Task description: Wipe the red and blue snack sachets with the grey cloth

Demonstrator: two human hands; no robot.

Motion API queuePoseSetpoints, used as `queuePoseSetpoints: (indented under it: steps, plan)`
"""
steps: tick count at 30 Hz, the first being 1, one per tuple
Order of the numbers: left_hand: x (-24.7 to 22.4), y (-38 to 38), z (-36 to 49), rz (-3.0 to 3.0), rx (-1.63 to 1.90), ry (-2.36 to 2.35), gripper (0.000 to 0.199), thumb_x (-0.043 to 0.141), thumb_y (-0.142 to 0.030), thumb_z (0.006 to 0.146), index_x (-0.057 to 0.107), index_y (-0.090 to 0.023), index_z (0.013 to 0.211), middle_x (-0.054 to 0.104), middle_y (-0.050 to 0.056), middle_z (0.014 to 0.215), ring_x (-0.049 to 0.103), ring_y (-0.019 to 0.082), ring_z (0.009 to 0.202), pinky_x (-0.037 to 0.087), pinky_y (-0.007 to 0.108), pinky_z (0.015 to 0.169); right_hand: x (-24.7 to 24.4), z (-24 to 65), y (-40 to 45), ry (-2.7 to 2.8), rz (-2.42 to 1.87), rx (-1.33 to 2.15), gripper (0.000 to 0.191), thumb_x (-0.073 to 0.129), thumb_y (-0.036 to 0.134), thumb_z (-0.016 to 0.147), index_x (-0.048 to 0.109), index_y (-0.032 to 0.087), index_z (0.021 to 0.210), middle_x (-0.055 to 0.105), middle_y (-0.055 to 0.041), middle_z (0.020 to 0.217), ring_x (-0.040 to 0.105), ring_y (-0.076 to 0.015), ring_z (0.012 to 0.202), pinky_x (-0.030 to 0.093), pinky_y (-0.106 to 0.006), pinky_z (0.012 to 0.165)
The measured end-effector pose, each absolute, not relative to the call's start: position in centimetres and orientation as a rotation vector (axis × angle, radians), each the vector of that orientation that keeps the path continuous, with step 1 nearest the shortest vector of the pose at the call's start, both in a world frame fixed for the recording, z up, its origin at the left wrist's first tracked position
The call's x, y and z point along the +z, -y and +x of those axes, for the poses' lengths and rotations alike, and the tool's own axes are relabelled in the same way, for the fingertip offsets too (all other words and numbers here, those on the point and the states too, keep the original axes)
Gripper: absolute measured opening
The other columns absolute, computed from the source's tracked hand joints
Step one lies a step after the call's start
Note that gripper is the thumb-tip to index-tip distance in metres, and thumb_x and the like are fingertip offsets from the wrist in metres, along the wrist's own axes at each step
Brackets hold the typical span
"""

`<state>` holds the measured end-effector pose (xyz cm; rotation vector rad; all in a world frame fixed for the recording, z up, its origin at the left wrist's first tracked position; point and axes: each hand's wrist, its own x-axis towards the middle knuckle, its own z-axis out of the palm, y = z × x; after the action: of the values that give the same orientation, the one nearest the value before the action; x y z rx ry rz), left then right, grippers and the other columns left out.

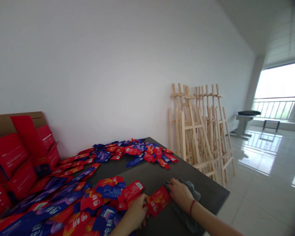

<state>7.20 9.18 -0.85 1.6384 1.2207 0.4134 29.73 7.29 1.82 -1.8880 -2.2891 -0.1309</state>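
A red packet (158,200) with orange print and white lettering lies on the dark table between my hands. My left hand (137,211) has its fingers closed at the packet's left edge. At the packet's right end, my right hand (180,194), with a red band at the wrist, presses down with bent fingers on a crumpled grey cloth (192,189). Part of the cloth trails under the forearm toward me. Just beyond my left hand, another red packet (133,190) lies back side up, next to a blue packet (110,191).
Loose red and blue packets (71,200) cover the table's left side, and more (147,151) lie at the far end. Red boxes (22,157) stand at left. The dark tabletop (212,186) ends at right, near wooden easels (196,131) against the wall.
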Motion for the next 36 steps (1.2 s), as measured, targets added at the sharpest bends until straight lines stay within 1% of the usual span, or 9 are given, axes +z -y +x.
queuePoseSetpoints:
  steps: [3,7,9,13,17,24,30,33,36]
  plan:
    - [-0.6,-9.4,7.2,1.589,0.425,-1.189,0.025,0.040,-0.006,0.075,0.048,-0.017,0.095,0.062,-0.004,0.070,0.052,0.007,0.038,0.031,0.015,0.033,2.8,30.0,-6.8,2.259,-1.892,-0.118,0.025,0.052,0.009,0.079,0.067,0.016,0.097,0.061,-0.0100,0.102,0.059,-0.0224,0.090,0.044,-0.030,0.072]
    - [-0.4,-9.7,7.4,1.508,0.405,-1.125,0.032,0.044,-0.005,0.066,0.049,-0.017,0.094,0.064,-0.002,0.073,0.058,0.009,0.046,0.039,0.017,0.038,2.7,26.3,-5.1,2.345,-1.680,-0.102,0.029,0.055,0.016,0.083,0.062,0.028,0.109,0.060,0.0000,0.107,0.057,-0.0161,0.094,0.042,-0.025,0.079]
    - [-0.5,-9.8,7.4,1.484,0.406,-1.111,0.030,0.046,-0.008,0.066,0.051,-0.016,0.095,0.062,-0.003,0.066,0.060,0.011,0.048,0.040,0.017,0.039,1.6,24.0,-4.5,2.459,-1.430,-0.141,0.021,0.059,0.023,0.084,0.063,0.027,0.105,0.060,0.0001,0.105,0.057,-0.0173,0.091,0.043,-0.027,0.076]
    - [-0.6,-9.8,7.3,1.463,0.410,-1.127,0.023,0.046,-0.018,0.073,0.052,-0.016,0.094,0.059,-0.002,0.058,0.060,0.013,0.048,0.040,0.018,0.040,-1.1,21.9,-4.3,2.483,-1.267,-0.336,0.015,0.059,0.030,0.087,0.062,0.024,0.101,0.061,-0.0034,0.104,0.057,-0.0208,0.091,0.044,-0.030,0.070]
    - [-0.6,-9.7,7.6,1.481,0.408,-1.161,0.016,0.044,-0.021,0.078,0.051,-0.017,0.092,0.061,-0.001,0.063,0.060,0.013,0.048,0.041,0.019,0.041,-1.6,22.6,-4.5,2.444,-1.292,-0.368,0.015,0.058,0.024,0.088,0.061,0.022,0.103,0.061,-0.0036,0.105,0.057,-0.0195,0.090,0.044,-0.029,0.071]
    - [0.4,-9.1,7.8,1.645,0.442,-1.269,0.016,0.042,-0.006,0.078,0.044,-0.020,0.085,0.060,-0.003,0.067,0.056,0.011,0.043,0.035,0.020,0.041,0.6,26.7,-5.4,2.373,-1.669,-0.114,0.030,0.049,0.008,0.082,0.064,0.021,0.106,0.061,-0.0057,0.106,0.057,-0.0201,0.094,0.044,-0.028,0.075]
    - [3.5,-6.8,6.1,2.404,0.550,-1.399,0.015,0.050,-0.005,0.080,0.056,-0.019,0.079,0.063,0.001,0.084,0.060,0.015,0.080,0.042,0.025,0.069,3.2,32.6,-7.1,2.127,-1.899,-0.053,0.033,0.044,0.008,0.079,0.066,0.016,0.102,0.060,-0.0103,0.103,0.060,-0.0216,0.092,0.044,-0.029,0.077]
    - [3.4,-5.1,5.9,2.777,0.257,-1.291,0.024,0.042,-0.005,0.087,0.061,-0.019,0.091,0.065,0.004,0.097,0.059,0.017,0.089,0.044,0.026,0.073,4.4,32.0,-6.6,2.122,-1.826,-0.017,0.034,0.041,0.012,0.084,0.063,0.020,0.109,0.059,-0.0073,0.107,0.058,-0.0189,0.096,0.042,-0.027,0.081]
    - [2.3,-4.2,6.0,2.922,-0.006,-1.152,0.026,0.042,-0.005,0.088,0.062,-0.019,0.098,0.065,0.006,0.101,0.059,0.020,0.092,0.047,0.028,0.071,4.3,28.5,-5.1,2.280,-1.617,0.054,0.027,0.047,0.015,0.084,0.064,0.025,0.102,0.059,-0.0020,0.107,0.057,-0.0159,0.094,0.040,-0.025,0.081]
